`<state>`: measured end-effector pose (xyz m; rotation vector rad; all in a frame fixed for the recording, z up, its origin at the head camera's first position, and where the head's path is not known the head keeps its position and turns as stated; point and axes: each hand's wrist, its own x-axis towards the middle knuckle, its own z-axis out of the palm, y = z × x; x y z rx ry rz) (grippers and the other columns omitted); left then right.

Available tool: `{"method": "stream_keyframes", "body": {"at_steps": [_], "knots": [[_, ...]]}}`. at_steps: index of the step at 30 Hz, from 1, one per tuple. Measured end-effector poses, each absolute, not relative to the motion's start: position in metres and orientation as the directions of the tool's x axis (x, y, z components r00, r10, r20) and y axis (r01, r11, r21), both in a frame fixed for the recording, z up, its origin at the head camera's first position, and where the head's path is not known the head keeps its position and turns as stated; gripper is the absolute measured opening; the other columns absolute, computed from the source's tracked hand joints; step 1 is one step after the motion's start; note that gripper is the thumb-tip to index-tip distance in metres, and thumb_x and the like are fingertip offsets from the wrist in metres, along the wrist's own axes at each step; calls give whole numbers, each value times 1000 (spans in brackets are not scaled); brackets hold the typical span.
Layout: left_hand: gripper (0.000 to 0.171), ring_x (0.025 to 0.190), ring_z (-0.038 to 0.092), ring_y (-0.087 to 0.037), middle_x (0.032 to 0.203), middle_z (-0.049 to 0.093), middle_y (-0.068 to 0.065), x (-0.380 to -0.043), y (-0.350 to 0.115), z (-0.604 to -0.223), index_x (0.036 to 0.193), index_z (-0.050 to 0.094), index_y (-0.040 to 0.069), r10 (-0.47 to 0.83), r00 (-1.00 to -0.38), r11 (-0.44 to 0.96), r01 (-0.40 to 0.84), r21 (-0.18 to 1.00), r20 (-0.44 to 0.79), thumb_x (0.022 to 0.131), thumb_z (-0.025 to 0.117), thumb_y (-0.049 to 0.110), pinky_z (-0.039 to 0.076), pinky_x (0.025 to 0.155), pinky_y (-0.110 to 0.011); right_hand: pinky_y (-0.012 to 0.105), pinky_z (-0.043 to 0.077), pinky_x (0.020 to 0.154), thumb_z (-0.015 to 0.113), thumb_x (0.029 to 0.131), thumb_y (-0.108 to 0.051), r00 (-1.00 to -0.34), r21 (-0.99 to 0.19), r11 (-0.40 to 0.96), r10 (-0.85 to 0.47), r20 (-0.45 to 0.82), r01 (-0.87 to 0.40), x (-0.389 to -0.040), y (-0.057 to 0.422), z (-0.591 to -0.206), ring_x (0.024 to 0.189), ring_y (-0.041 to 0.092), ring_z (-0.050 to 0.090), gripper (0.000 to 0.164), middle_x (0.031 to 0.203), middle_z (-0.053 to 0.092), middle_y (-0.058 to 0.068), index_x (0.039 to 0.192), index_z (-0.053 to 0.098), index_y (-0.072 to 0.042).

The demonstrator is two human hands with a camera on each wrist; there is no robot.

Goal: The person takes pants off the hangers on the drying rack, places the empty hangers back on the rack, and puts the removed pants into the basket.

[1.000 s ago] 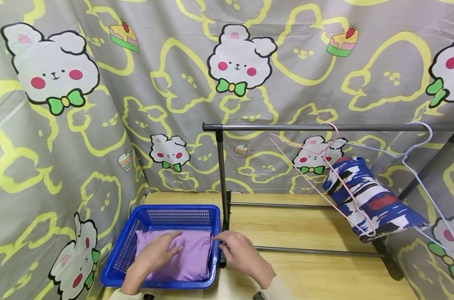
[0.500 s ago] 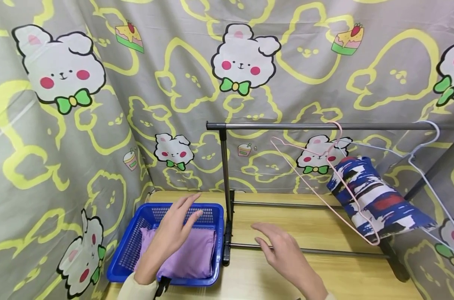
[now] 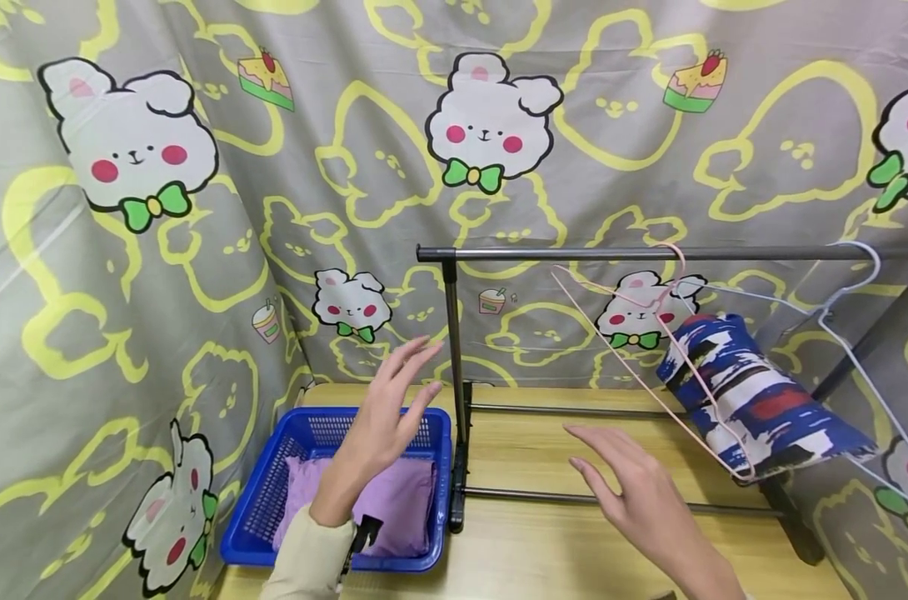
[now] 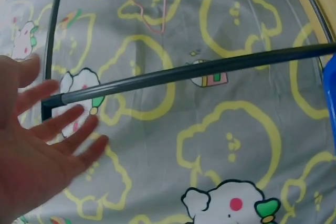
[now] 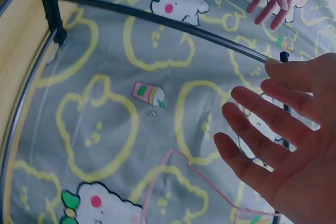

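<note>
The left hand and right hand are raised, fingers loosely spread. Folded purple cloth lies in the blue basket near the bench's left edge.

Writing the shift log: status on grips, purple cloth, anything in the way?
Left grip empty; right grip empty. Purple cloth in blue basket, partly hidden by left arm in head view. Rack post beside basket, between grips in that view.
</note>
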<state>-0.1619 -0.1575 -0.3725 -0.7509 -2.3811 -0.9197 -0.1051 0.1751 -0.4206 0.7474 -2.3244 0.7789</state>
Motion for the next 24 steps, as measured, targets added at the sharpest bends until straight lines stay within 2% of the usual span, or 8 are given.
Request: {"method": "stream_keyframes", "body": {"at_steps": [4,7,9,12,15,18,20,24], "knots": [[50,146,37,-30,160,39,-9,-176,-152,-361,152,51,15,341,-661,604,699,383,668,103,61,15,35,114,-57,11,37,105,77,90,-11,-655,-341,649,-331,679,-681,-101,190,-412,113,20,66,50,126,70,1,138,65,-16],[49,148,34,-30,162,36,-10,-185,-145,-349,152,50,15,361,-612,615,723,314,704,104,59,18,31,116,-58,10,35,107,69,99,-28,-634,-336,636,-319,704,-694,-96,201,-404,115,17,64,42,127,69,1,139,65,-16],[47,149,33,-30,162,36,-13,-190,-140,-341,153,50,15,369,-582,628,731,266,725,107,54,23,31,116,-56,11,35,107,61,103,-40,-626,-340,630,-309,715,-699,-91,208,-397,117,15,62,44,128,69,2,138,65,-14],[48,149,31,-30,161,37,-16,-198,-132,-328,152,50,14,376,-532,641,740,201,759,109,47,34,27,119,-54,12,35,107,53,104,-50,-619,-337,632,-294,729,-698,-86,217,-386,120,11,60,52,128,69,5,137,66,-12],[51,150,31,-32,160,38,-17,-207,-124,-317,152,51,11,387,-484,628,762,159,785,110,43,39,25,121,-53,13,35,109,53,104,-51,-618,-334,650,-271,738,-683,-83,225,-377,123,9,58,54,128,69,8,135,67,-9],[51,151,30,-34,160,38,-17,-216,-117,-308,152,50,9,413,-449,613,780,122,792,109,48,36,24,122,-52,14,34,110,52,103,-54,-619,-330,673,-243,747,-662,-81,231,-370,126,4,56,57,127,70,10,133,68,-8],[50,151,29,-34,160,38,-18,-221,-113,-303,152,50,9,423,-438,630,771,90,793,107,53,31,21,122,-54,13,35,109,53,103,-53,-597,-318,675,-226,770,-666,-79,235,-368,125,4,56,58,124,71,13,130,69,-4],[48,148,33,-34,157,42,-20,-231,-107,-292,150,51,8,417,-452,700,713,38,788,104,58,19,17,124,-51,11,34,108,53,102,-55,-582,-304,709,-184,792,-637,-75,247,-365,124,-1,54,60,121,71,16,127,71,-2]]}}
